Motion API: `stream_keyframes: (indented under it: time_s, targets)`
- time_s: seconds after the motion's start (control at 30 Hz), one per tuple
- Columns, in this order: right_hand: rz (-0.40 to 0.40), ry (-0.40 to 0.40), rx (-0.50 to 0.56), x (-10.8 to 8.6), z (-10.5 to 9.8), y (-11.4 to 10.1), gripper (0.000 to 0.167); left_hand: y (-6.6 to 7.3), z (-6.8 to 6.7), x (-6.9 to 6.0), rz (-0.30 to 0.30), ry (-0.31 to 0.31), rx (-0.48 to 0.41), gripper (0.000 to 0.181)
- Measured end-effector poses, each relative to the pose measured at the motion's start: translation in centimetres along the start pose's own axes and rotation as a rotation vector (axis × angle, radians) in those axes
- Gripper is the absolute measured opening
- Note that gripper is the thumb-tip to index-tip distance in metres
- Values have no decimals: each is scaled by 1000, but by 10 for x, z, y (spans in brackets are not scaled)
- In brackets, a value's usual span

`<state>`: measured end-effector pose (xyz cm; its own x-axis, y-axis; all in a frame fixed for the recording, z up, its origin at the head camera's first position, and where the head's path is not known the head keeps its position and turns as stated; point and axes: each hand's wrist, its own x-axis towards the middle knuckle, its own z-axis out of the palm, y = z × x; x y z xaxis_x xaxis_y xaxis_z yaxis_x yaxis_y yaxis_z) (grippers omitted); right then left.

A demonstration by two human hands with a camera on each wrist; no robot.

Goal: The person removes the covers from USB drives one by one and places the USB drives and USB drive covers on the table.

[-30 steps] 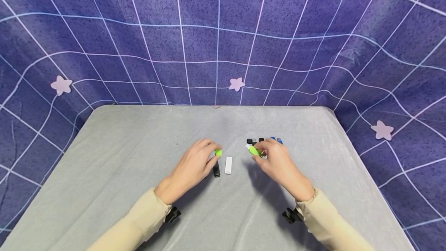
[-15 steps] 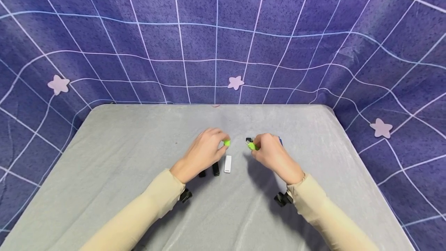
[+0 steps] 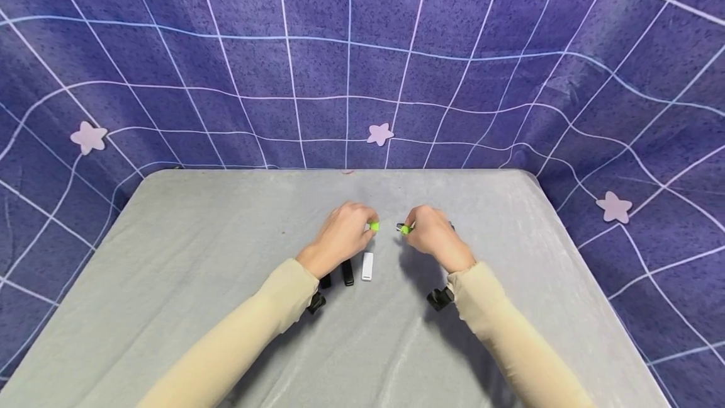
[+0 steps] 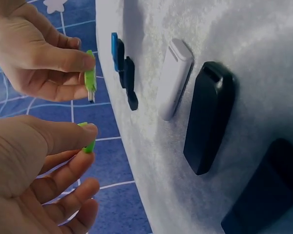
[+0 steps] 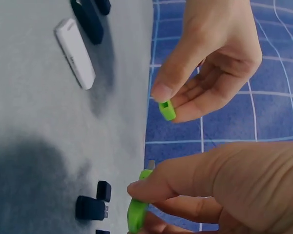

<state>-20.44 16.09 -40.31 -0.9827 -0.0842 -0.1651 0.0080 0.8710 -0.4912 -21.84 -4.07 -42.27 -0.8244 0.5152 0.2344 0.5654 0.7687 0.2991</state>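
While the left hand (image 3: 342, 235) pinches a green cap (image 5: 169, 113), the right hand (image 3: 436, 237) pinches a green stick (image 5: 136, 215); a loose grip could drop either inside the worktop's far edge (image 3: 283, 175).

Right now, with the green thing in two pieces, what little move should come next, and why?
Perhaps the right hand should lower the green stick onto the table beside an uncapped black stick. The green one's metal plug is bare, the left hand pinches the green cap apart, and that black stick lies beside a black cap, so the green pieces may belong there.
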Motion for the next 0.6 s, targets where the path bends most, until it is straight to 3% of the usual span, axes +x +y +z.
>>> stream_keyframes:
  time_s: [0.17,0.3,0.43,0.6]
  targets:
    - [60,10,33,10,8,-3,23,-3,4,9,-27,-18,-4,9]
    - [91,36,69,15,15,-5,6,-4,6,15,-42,-30,-3,8]
    - [96,70,111,16,25,-5,41,-4,9,20,-51,-41,2,10]
    - [111,113,140,13,37,-6,37,-5,15,23,-64,-67,-3,15]
